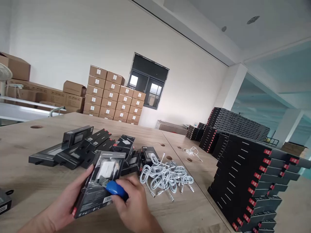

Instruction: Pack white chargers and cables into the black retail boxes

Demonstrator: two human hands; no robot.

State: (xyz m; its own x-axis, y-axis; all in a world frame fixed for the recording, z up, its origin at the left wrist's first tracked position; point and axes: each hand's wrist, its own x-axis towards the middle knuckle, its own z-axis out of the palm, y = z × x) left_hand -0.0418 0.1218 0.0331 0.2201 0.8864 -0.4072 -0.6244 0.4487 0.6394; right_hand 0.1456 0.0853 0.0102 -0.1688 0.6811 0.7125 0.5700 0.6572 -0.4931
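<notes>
Hands first: your left hand (64,202) grips the black retail box (99,183) from beneath, tilted above the wooden table (36,181), while your right hand (134,202) presses a blue tool (116,190) to its face. You seem mid-sealing or labelling; next, steady the box, finish the stroke, then set it aside from the white cables (167,176).

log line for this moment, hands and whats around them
left hand: holds black retail box | right hand: presses blue tool on box | nearby: white cables, loose boxes, stacked boxes | surface: wooden table

No legible text on box (98,184).
</notes>
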